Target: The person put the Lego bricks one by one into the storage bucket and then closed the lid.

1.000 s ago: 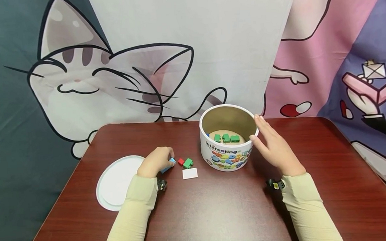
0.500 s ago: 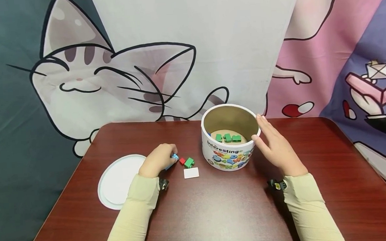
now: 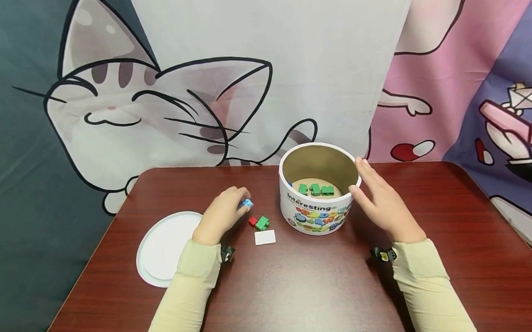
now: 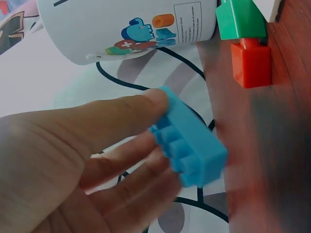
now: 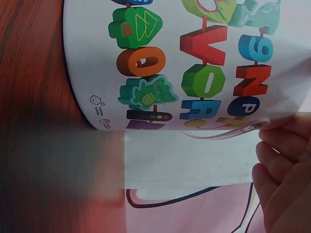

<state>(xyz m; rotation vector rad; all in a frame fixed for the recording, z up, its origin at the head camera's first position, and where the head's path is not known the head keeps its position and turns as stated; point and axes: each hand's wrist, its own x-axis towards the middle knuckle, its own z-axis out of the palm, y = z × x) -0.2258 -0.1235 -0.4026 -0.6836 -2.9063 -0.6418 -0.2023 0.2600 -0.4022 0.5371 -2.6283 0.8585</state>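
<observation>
My left hand (image 3: 221, 213) pinches a light blue building brick (image 4: 192, 141) between thumb and fingers, held up off the table in the left wrist view, its studs turned toward the fingers. A red brick (image 4: 251, 64) and a green brick (image 3: 262, 223) lie together on the table just right of this hand. My right hand (image 3: 387, 205) rests against the right side of a round white bucket (image 3: 316, 217), thumb at the rim and fingers straight along its side. Inside the bucket, several green bricks (image 3: 315, 189) sit on the bottom, with a bit of blue at the left wall.
A round white lid (image 3: 162, 251) lies at the left, partly behind the left forearm. In front of the green brick is a small white card-like piece (image 3: 265, 237). A printed cloth (image 3: 222, 28) hangs right behind the table's (image 3: 295, 295) back edge.
My left hand has lifted the blue brick from the table and moved it slightly up and to the right. The right hand stays at the bucket. The head view has shifted a little.
</observation>
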